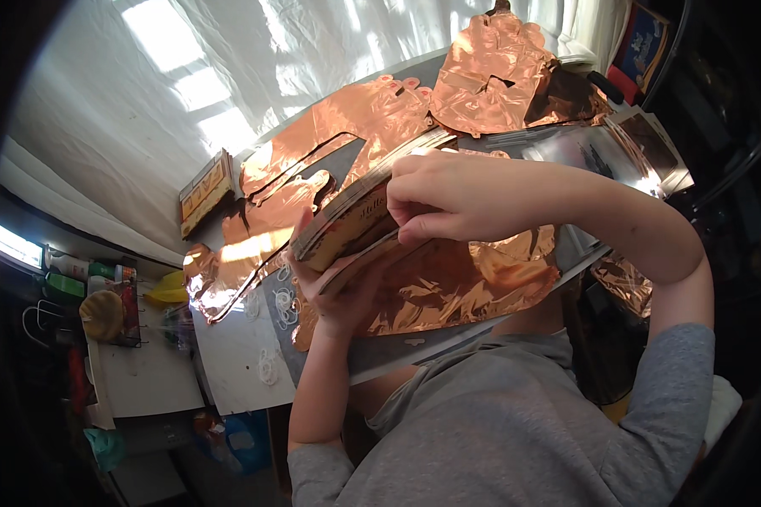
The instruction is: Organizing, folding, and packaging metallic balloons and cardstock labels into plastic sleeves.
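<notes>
A thick stack of cards (359, 207), with dark script and burnt-looking brown edges on its face, is held tilted above the table. My left hand (334, 291) wraps round its lower left end from beneath. At the near side, a gap separates part of the stack from the rest. My right hand (435, 196) is closed at the stack's right part, thumb and curled fingers pinched against the cards; its fingertips are partly hidden. Under the stack lie flattened copper-coloured foil balloons (457, 291).
More copper foil balloons (490, 76) cover the table's far side. A similar card stack (207, 196) stands at the left by the white curtain (254, 51). Clear rubber bands (286, 306) lie left of my left hand. Photo-like prints (651, 148) sit at the right.
</notes>
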Tool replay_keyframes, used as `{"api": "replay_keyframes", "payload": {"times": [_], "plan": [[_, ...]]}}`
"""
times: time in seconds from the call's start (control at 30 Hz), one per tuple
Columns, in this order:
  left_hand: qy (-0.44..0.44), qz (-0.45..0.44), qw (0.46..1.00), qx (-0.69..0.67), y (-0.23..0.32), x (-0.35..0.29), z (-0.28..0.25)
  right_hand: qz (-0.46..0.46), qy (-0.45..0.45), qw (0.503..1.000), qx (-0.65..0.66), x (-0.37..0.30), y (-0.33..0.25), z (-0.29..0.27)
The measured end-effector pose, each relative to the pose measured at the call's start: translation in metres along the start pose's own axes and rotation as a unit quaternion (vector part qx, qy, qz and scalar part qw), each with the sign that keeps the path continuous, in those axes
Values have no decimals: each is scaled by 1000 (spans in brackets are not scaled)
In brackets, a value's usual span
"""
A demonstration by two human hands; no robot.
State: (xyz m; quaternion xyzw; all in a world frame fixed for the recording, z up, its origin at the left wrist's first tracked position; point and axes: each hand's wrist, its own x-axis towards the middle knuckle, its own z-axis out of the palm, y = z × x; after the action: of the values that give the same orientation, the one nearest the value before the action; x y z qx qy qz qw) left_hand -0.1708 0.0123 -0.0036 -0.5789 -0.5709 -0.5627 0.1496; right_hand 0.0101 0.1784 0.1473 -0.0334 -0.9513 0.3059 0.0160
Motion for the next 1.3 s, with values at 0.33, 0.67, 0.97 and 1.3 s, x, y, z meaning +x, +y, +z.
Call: {"api": "replay_keyframes", "payload": {"times": [0.33,0.67,0.97,1.3], "plan": [[-12,31,999,13,-6,0,-1,-106,8,994,-26,-1,15,6],[-21,26,999,41,-5,-1,-2,-11,51,999,5,8,8,10],[-16,14,999,31,2,2,-2,42,-51,997,48,12,2,-1],[12,-6,999,-42,-9,-6,4,-187,188,931,-251,8,15,28]]}}
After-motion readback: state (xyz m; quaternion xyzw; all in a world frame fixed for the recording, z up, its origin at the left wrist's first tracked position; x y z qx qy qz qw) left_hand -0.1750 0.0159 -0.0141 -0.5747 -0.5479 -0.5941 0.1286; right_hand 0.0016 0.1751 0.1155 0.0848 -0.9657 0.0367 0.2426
